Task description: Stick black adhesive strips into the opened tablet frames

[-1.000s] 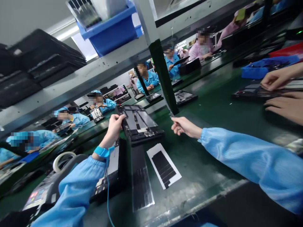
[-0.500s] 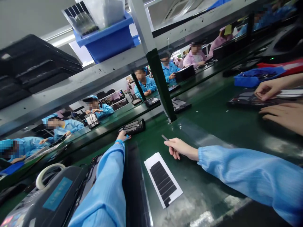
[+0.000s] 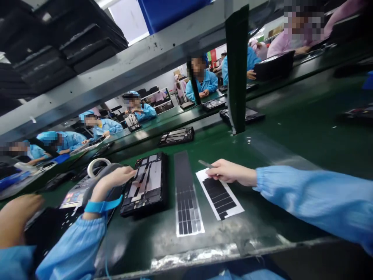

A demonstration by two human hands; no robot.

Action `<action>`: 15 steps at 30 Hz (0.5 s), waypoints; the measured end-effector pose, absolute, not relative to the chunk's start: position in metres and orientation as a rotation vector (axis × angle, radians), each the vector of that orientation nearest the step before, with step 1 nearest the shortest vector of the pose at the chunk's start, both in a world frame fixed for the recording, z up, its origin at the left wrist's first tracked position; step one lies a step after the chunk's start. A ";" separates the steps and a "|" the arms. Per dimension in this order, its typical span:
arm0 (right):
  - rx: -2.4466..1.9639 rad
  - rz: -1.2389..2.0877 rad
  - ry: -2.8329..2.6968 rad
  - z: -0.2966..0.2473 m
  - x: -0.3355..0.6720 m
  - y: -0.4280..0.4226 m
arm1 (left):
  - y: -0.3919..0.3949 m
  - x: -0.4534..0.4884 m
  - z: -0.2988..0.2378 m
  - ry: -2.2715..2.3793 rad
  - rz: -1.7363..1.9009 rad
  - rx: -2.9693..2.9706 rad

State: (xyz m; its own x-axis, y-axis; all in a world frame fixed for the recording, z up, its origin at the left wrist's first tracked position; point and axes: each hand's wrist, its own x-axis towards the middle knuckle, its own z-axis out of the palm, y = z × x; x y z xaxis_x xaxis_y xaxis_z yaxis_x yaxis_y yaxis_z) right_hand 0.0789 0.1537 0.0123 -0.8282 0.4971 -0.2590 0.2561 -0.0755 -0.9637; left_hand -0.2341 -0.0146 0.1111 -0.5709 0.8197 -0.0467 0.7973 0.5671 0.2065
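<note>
Right hand (image 3: 231, 172), bare, sits at centre right of the frame: thumb and fingers pinch a slim dark metal tool (image 3: 205, 163), tip pointing to upper left; its exact type cannot be told. The hand lies over the upper-left corner of a white-backed sheet of black segmented strips (image 3: 219, 196), contact unclear. Left hand (image 3: 116, 177), wearing a blue wrist strap (image 3: 100, 207), lies left of centre, fingers extended and slightly spread, pinching nothing, tips at the edge of an open black rectangular device frame (image 3: 145, 184). Handling note: a pinch close to the tip gives the best control, and a light, flat left hand steadies the frame without pressing its exposed interior. Counts on the green belt (image 3: 291, 116): two strip sheets, the second a long grey-and-black strip sheet (image 3: 185, 194), lying between the frame and the white-backed sheet; three open black frames, including a black frame at upper centre (image 3: 176, 136) and a black frame beside the dark upright post (image 3: 241, 115); one clear tape roll (image 3: 97, 167). One further hand (image 3: 17, 214) shows at lower left, its owner unclear.
</note>
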 end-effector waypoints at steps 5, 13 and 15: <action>-0.758 1.907 -2.185 0.017 -0.008 0.105 | -0.037 -0.240 0.069 2.714 0.262 1.285; -0.898 1.626 -2.268 0.014 -0.047 0.073 | -0.042 -0.246 0.065 2.699 0.639 1.260; -0.900 1.625 -2.264 0.012 -0.043 0.068 | -0.043 -0.237 0.079 2.624 0.858 1.209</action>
State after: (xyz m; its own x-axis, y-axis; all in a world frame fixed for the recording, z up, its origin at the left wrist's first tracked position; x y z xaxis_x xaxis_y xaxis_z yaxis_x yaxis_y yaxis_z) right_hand -0.0432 0.0680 0.0117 -0.7909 0.5867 -0.1738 0.3524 0.2046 -0.9132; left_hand -0.2369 -0.0432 0.0791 -0.6713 0.7319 0.1168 0.6595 0.5179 0.5448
